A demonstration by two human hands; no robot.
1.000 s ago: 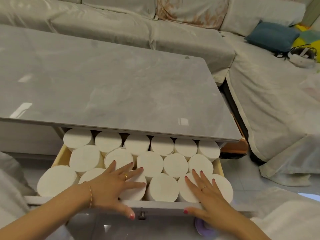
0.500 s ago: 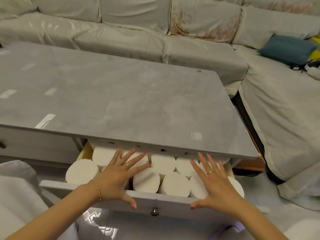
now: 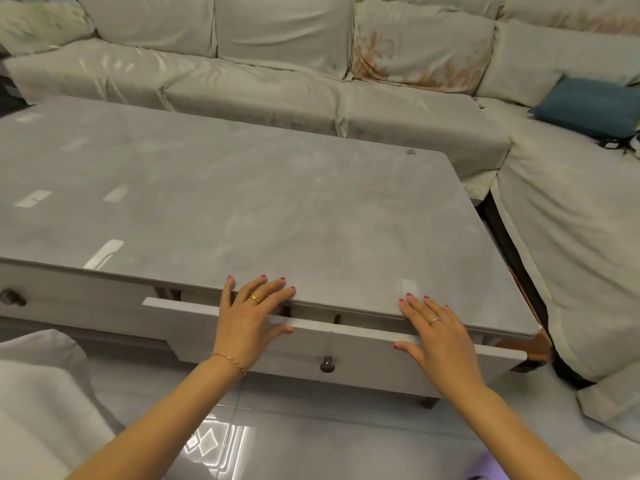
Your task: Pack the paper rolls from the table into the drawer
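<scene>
The pale grey drawer (image 3: pixel 363 355) of the coffee table (image 3: pixel 242 209) stands out only a narrow gap from the table's front. The paper rolls inside are hidden under the tabletop. My left hand (image 3: pixel 247 315) lies flat with fingers spread over the drawer's top edge, fingertips reaching onto the tabletop's rim. My right hand (image 3: pixel 438 332) lies the same way further right, thumb on the drawer front. Neither hand holds anything. A dark round knob (image 3: pixel 327 363) sits on the drawer front between my hands.
A second drawer knob (image 3: pixel 12 296) shows at the far left of the table. A covered corner sofa (image 3: pixel 311 84) wraps behind and to the right, with a blue cushion (image 3: pixel 588 107) on it. Glossy floor tiles (image 3: pixel 311 438) lie below.
The drawer has slid inward from wide open to nearly shut, and the rolls have gone out of sight. Both hands moved forward with its front edge.
</scene>
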